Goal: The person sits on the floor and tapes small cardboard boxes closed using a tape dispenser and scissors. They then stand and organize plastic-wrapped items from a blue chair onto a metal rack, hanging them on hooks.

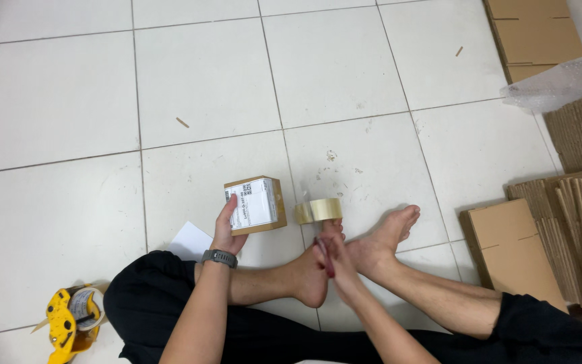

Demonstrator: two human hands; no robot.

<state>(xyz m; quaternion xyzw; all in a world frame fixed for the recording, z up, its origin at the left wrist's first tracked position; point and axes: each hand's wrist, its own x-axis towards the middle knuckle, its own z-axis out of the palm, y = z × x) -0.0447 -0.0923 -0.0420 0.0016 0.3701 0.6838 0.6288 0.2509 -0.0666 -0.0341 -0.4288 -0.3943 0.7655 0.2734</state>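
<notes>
Left grip (227,226) clamped on the small cardboard box (256,204), held just above the tiled floor (203,81). Right grip (331,253) closed on red-handled scissors (325,259), near the tape roll (319,210) on the floor beside the box. I note a yellow tape dispenser (69,323) well apart, lower left.

Bystanders on a white tiled floor

A yellow tape dispenser (69,323) is seen at the lower left, and a white sheet of paper (191,241) is laid flat beside the dark trousers (156,296). Flattened cardboard boxes (513,246) are stacked along the right edge, with more cardboard sheets (533,34) at the upper right, partly covered by clear bubble wrap (564,81). Small brown scraps (182,122) are scattered over the tiles (62,101).
</notes>
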